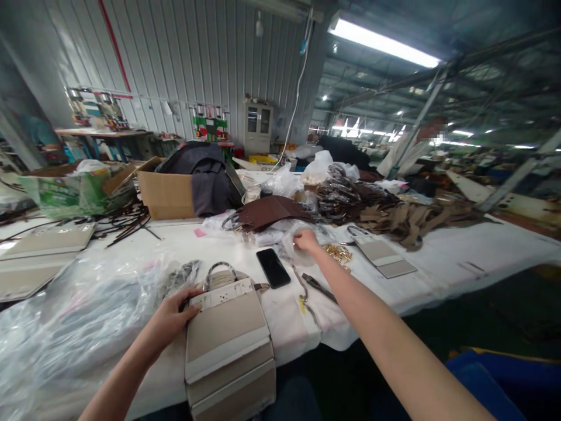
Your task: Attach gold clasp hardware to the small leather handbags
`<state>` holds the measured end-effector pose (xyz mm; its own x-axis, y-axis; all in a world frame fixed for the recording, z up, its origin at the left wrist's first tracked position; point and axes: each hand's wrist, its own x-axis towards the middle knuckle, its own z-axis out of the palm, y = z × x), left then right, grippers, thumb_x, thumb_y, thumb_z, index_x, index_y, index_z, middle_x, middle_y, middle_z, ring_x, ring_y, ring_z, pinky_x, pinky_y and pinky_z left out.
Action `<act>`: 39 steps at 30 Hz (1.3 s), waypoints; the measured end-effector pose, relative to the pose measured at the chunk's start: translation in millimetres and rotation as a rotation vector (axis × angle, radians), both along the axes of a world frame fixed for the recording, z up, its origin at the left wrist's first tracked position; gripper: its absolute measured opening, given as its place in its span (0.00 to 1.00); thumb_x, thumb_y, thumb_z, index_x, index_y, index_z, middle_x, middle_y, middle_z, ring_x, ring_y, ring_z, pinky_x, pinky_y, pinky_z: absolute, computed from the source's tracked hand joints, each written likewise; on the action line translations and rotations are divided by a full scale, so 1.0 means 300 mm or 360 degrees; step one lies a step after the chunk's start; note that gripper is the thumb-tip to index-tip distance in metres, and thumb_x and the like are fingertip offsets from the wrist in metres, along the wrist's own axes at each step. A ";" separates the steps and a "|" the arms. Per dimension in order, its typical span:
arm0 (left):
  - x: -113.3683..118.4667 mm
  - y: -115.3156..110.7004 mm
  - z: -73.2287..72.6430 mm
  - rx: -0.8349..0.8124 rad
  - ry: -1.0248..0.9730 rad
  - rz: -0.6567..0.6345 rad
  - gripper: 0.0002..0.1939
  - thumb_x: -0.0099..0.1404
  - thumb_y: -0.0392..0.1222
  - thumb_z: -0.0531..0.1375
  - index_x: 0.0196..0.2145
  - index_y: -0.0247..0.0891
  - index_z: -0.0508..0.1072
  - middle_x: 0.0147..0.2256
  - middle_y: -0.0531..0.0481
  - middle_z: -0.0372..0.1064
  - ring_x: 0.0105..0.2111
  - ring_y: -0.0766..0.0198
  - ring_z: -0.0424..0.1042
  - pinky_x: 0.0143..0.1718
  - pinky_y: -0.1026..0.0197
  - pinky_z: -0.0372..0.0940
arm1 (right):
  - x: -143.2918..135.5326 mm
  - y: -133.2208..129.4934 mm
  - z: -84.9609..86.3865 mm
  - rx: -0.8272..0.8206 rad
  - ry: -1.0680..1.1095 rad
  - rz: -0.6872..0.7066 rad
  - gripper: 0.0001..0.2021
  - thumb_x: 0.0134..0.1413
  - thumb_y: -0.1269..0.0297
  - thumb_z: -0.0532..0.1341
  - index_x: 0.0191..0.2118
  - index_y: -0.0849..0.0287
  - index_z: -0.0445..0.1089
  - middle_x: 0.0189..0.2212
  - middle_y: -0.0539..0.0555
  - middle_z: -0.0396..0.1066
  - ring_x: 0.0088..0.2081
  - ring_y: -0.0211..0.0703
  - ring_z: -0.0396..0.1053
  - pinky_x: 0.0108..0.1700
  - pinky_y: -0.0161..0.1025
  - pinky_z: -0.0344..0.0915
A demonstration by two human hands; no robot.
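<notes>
My left hand (177,310) grips the upper left edge of a beige handbag piece (228,336), thumb on its face. The piece hangs over the table's front edge, with several small holes in its pale top strip. A wrapped handle (220,268) arches behind it. Farther out, my right hand (305,240) has its fingers curled at a clear plastic bag (287,242); what they hold is hidden. Near my right forearm lie a pile of gold-coloured hardware (337,254) and a dark hand tool (319,286). A black phone (272,269) lies between my hands.
Clear plastic wrapping (87,327) covers the table's left side. Behind stand a cardboard box (164,196) with dark cloth and a green box (74,193). Brown pieces (274,211) and brown strips (407,219) are heaped opposite. Another beige piece (385,257) lies right. A person stands at the far right.
</notes>
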<state>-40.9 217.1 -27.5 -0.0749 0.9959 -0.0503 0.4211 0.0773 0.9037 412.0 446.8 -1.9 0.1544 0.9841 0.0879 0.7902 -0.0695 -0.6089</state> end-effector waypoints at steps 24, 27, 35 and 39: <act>0.028 -0.046 0.044 -0.0009 -0.0042 -0.0070 0.30 0.56 0.53 0.68 0.55 0.42 0.83 0.54 0.43 0.83 0.54 0.44 0.78 0.62 0.43 0.70 | -0.312 -0.522 0.092 -0.0058 0.1326 0.0877 0.21 0.56 0.45 0.78 0.45 0.59 0.87 0.51 0.59 0.83 0.34 0.41 0.80 0.44 0.45 0.86; 0.042 -0.058 0.062 -0.0016 -0.0018 -0.0047 0.28 0.56 0.49 0.66 0.55 0.42 0.82 0.51 0.44 0.82 0.51 0.46 0.77 0.57 0.46 0.71 | -0.433 -0.603 0.075 -0.0139 0.1225 0.1059 0.14 0.60 0.54 0.75 0.44 0.58 0.88 0.61 0.61 0.80 0.37 0.43 0.82 0.45 0.45 0.85; 0.053 -0.042 0.104 -0.0103 -0.0045 -0.0146 0.22 0.56 0.51 0.66 0.46 0.41 0.88 0.55 0.41 0.82 0.54 0.43 0.79 0.58 0.46 0.72 | -0.552 -0.677 0.041 0.0189 0.0630 0.1119 0.05 0.64 0.67 0.68 0.39 0.56 0.84 0.42 0.55 0.83 0.44 0.46 0.79 0.50 0.41 0.72; 0.087 -0.023 0.071 -0.0039 0.0053 -0.0063 0.20 0.57 0.56 0.69 0.41 0.40 0.86 0.46 0.41 0.82 0.51 0.42 0.77 0.59 0.42 0.72 | -0.556 -0.676 0.046 0.0002 0.0643 0.1106 0.06 0.66 0.64 0.68 0.41 0.55 0.86 0.37 0.52 0.85 0.40 0.46 0.80 0.46 0.39 0.71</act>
<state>-15.0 210.3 -6.2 -0.0378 0.9966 -0.0725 0.4542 0.0818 0.8871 245.3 244.1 11.8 -0.4732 0.8668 0.1575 0.3709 0.3581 -0.8568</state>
